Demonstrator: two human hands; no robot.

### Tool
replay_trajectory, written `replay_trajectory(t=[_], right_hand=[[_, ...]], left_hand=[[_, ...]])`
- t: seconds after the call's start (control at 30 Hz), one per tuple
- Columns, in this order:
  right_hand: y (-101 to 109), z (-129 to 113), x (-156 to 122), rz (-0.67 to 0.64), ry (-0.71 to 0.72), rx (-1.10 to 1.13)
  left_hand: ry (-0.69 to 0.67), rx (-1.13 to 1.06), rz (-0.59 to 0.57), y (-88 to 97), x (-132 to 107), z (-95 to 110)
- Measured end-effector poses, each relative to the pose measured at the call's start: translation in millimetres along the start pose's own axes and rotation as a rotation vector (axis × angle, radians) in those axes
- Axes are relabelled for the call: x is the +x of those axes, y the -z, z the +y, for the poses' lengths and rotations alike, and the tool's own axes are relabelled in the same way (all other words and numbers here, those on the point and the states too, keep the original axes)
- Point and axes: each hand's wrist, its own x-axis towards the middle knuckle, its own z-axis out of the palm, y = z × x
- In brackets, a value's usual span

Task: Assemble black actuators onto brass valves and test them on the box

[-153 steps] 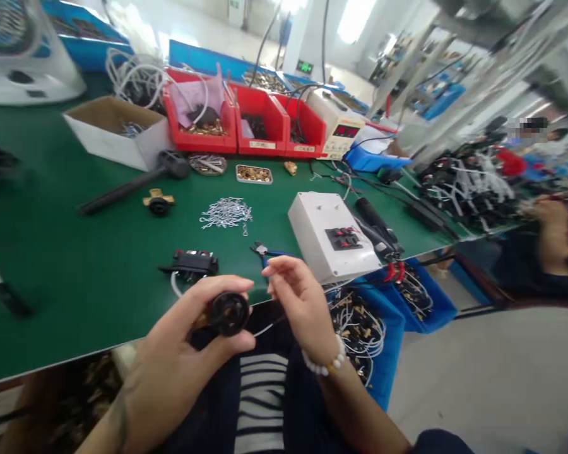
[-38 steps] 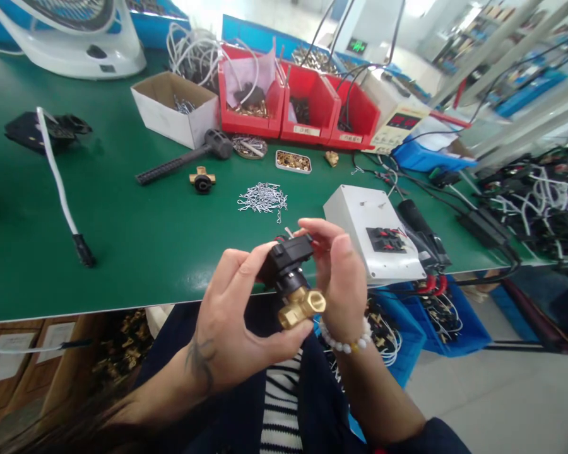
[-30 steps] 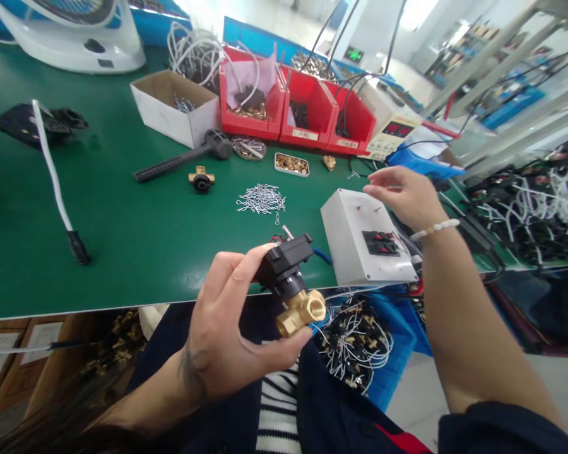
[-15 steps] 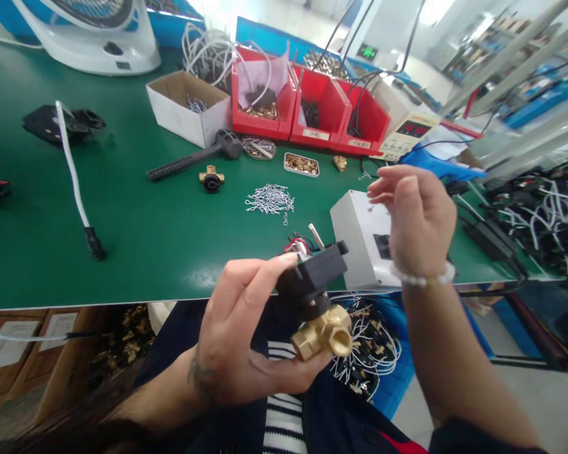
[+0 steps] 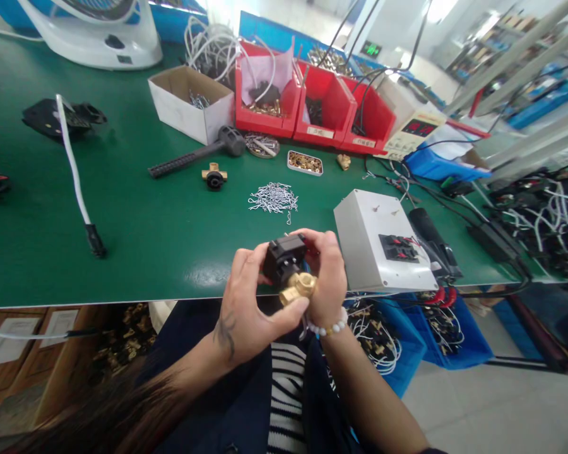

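Note:
In the head view a valve with a brass body [image 5: 298, 287] and a black actuator housing [image 5: 286, 248] is held just over the table's front edge. My left hand [image 5: 248, 309] grips it from the left, its thumb by the brass body. Around the right side closes my right hand [image 5: 329, 277], whose fingers are partly hidden behind the housing. Beyond the hands lies a pile of wire clips [image 5: 273, 198]. A smaller brass valve body with a black cap [image 5: 214, 177] stands farther left.
A grey switch box [image 5: 383, 243] stands right of my hands. Behind are a black mallet [image 5: 199, 154], a small tray of brass parts [image 5: 305, 162], a white carton [image 5: 189, 113] and red bins [image 5: 319, 132]. A cabled black part [image 5: 52, 120] lies left. Blue crates [image 5: 409, 343] sit below.
My right hand has come down and left from above the switch box to grip the valve. The left hand has raised the valve slightly and turned it.

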Motion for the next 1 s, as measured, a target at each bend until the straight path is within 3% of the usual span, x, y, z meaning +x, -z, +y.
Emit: replay_trajectory(t=[0.1,0.2,0.3,0.37,0.5,0.63,0.8,1.0], right_hand=[[8.3,-1.7,45.3,-0.042,-0.042,-0.162],[16.2,3.3,90.0,-0.058,-0.132,-0.535],[12.1,11.8,113.7,-0.263,-0.218,-0.844],[5.5,14.7,116.8,-0.375,-0.215,-0.921],[-1.5,13.5,114.2,-0.414,-0.213,-0.946],[-3.2,17.1,118.3,-0.352,-0.114,-0.929],[-9.9,27.5,124.3,-0.376,-0.046,-0.899],[-1.7,21.7,118.7,-0.254,0.027,-0.708]], left_hand=[[0.070,-0.012,0.038,5.4,10.3,-20.3],[0.086,0.011,0.052,11.7,17.1,-34.0],[0.095,0.001,0.037,14.3,18.7,-38.1],[0.088,-0.002,0.017,14.3,18.1,-37.8],[0.092,-0.001,-0.007,14.4,16.7,-38.1],[0.095,0.021,-0.024,15.6,15.9,-40.2],[0.084,0.032,-0.030,16.1,15.7,-40.3],[0.075,0.004,-0.027,15.0,16.9,-39.4]])
